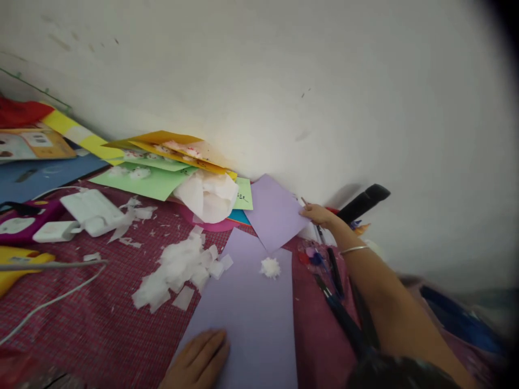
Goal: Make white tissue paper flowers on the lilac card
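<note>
My left hand point(199, 361) lies flat, fingers stretched out, on a large purple sheet of paper point(255, 329) at the bottom. A small white ruffled paper flower point(270, 267) sits near that sheet's upper end. My right hand point(319, 214) reaches forward with its fingers closed at the right corner of a second purple paper point(273, 210), which stands tilted near the wall. A thin stick-like tip point(303, 200) shows beside those fingers; I cannot tell what it is. Left of the large sheet, a heap of cut white tissue paper squares point(182, 265) overlaps its edge.
Green cards point(150, 183) and orange cards point(162, 139) bearing white tufts stand by the wall point(259, 81). A crumpled white paper point(208, 197) leans there. White chargers point(95, 210) and a cable lie left. Brushes point(336, 308) and a black-handled object point(365, 201) are at right.
</note>
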### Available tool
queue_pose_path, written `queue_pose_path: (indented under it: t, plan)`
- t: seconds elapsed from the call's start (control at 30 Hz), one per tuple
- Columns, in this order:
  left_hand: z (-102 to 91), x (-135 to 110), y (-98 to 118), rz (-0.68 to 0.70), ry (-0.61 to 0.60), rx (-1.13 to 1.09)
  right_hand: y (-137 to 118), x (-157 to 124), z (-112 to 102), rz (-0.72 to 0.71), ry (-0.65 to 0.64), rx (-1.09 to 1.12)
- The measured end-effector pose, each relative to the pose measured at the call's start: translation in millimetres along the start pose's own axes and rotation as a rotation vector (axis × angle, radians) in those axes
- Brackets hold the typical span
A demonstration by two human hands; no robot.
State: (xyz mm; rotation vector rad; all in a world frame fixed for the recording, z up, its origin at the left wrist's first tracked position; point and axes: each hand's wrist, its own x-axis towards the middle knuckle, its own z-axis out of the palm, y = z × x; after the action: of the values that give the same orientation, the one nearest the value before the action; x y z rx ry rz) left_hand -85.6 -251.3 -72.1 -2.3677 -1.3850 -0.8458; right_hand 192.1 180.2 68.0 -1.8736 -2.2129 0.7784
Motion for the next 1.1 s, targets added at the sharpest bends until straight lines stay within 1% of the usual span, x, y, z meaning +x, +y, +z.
queue_pose_path:
  t: [0.07, 0.13, 0.2, 0.27, 0.37, 0.47, 0.57, 0.6, 0.63, 0.7, 0.77, 0.87, 0.93, 0.97, 1.0, 1.03, 1.1]
  plan:
    - [-1.9, 3, 0, -0.015, 0.015, -0.011, 2, 13, 9, -0.005, 0.077, -0.105]
    - [-4.1, 4, 4, -0.066, 0.022, -0.037, 3, 21, 13, -0.001, 0.171, -0.22]
    - [-5.9, 5, 9, -0.124, 0.001, -0.053, 4, 23, 10, 0.002, 0.259, -0.328]
    - [-6.4, 5, 13, -0.147, -0.015, -0.055, 2, 23, 5, -0.015, 0.317, -0.415]
    - [-3.4, 4, 15, -0.153, 0.015, -0.051, -5, 27, -1, -0.061, 0.351, -0.501]
    - [4.5, 4, 12, -0.131, 0.113, 0.001, -17, 40, 0, -0.099, 0.37, -0.551]
    - [11.9, 5, 9, -0.096, 0.212, 0.058, -29, 56, 7, -0.135, 0.38, -0.575]
    - [12.6, 5, 9, -0.095, 0.221, 0.06, -33, 60, 9, -0.146, 0.383, -0.58]
    - [11.9, 6, 10, -0.101, 0.202, 0.051, -35, 61, 11, -0.155, 0.387, -0.584]
    - [7.1, 7, 15, -0.14, 0.12, 0.012, -38, 57, 12, -0.172, 0.392, -0.592]
    - [-0.2, 8, 20, -0.203, 0.035, -0.031, -37, 42, 9, -0.183, 0.393, -0.603]
    - [-7.5, 11, 23, -0.289, -0.008, -0.07, -35, 3, -5, -0.196, 0.42, -0.638]
    - [-8.0, 13, 22, -0.265, -0.013, -0.105, -34, -33, -15, -0.258, 0.496, -0.71]
    - [-7.6, 14, 21, -0.254, -0.025, -0.122, -33, -53, -18, -0.259, 0.496, -0.727]
    - [-7.5, 17, 19, -0.247, -0.053, -0.135, -33, -74, -20, -0.249, 0.48, -0.739]
    - [-8.1, 20, 18, -0.236, -0.086, -0.15, -32, -97, -20, -0.234, 0.438, -0.744]
    - [-12.6, 27, 15, -0.213, -0.205, -0.185, -28, -146, -12, -0.233, 0.4, -0.718]
